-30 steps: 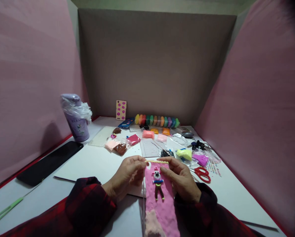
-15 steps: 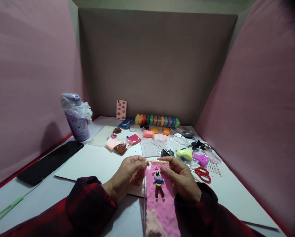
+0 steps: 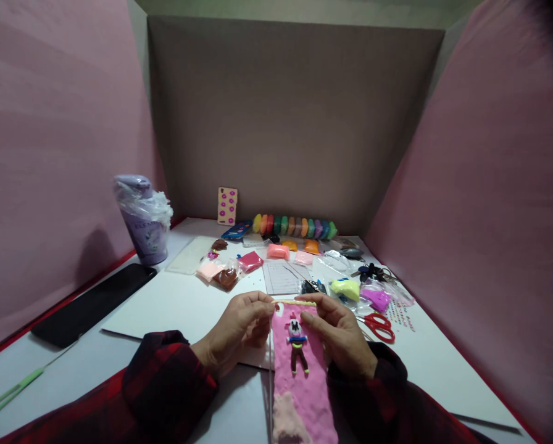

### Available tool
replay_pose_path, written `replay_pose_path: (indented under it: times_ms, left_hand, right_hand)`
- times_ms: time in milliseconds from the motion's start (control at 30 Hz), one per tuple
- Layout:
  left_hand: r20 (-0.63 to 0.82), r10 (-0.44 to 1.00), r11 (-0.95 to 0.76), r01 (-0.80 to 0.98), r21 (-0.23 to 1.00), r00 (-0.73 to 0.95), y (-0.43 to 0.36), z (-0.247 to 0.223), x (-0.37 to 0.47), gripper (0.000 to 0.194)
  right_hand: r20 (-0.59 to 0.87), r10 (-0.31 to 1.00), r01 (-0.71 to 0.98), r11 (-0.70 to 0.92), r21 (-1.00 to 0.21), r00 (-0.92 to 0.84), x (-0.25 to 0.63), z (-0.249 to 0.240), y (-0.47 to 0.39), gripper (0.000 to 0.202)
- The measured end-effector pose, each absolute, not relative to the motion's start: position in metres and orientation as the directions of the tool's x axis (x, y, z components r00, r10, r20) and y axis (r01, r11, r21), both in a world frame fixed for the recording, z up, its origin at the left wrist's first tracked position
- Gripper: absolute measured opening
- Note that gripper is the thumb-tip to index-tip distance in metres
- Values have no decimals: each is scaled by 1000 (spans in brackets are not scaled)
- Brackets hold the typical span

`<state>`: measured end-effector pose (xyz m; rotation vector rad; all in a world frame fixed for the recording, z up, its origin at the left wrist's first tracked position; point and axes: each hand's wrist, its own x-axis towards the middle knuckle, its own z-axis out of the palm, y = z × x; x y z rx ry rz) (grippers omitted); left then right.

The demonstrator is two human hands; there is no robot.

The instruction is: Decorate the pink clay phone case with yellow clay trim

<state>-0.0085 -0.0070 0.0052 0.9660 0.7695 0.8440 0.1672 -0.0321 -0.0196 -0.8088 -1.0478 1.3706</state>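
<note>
Between my hands is a phone case (image 3: 304,394) covered in bumpy pink clay, with a peach patch low on its left. A small clay figure (image 3: 297,348) with a white head, blue top and brown legs lies on the pink. Along the top edge runs a thin pale yellow clay strip (image 3: 297,303). My left hand (image 3: 239,320) is closed, thumb and fingers pinching the top left corner at the strip's end. My right hand (image 3: 339,333) grips the upper right side, its thumb beside the figure's head and its index finger at the strip's right end.
Red-handled scissors (image 3: 381,327) lie right of my hands. Bagged clay, such as a yellow pack (image 3: 345,289), is spread beyond. Clay pots (image 3: 295,226) line the back. On the left are a purple tumbler (image 3: 142,225), a black phone (image 3: 94,305) and a green-handled tool (image 3: 12,393).
</note>
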Motion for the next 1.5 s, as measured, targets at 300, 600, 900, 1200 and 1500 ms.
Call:
replay_pose_path:
  times_ms: [300, 600, 900, 1200, 1500]
  left_hand:
    - [-150, 860, 323, -290, 901, 488, -6, 1, -10, 6]
    - [-167, 859, 333, -281, 900, 484, -7, 4, -10, 10]
    - [-182, 860, 343, -275, 898, 477, -8, 6, -10, 16]
    - [-176, 854, 335, -259, 906, 491, -8, 5, -12, 7]
    - [-177, 860, 330, -257, 908, 478, -7, 6, -9, 13]
  right_hand:
    - [114, 990, -374, 75, -924, -83, 167, -21, -32, 30]
    - [123, 989, -356, 88, -930, -78, 167, -20, -31, 30]
    - [110, 990, -374, 71, -925, -83, 167, -22, -31, 29]
    - [112, 988, -383, 63, -922, -106, 168, -23, -30, 27]
    - [102, 987, -378, 49, -924, -122, 169, -23, -30, 27]
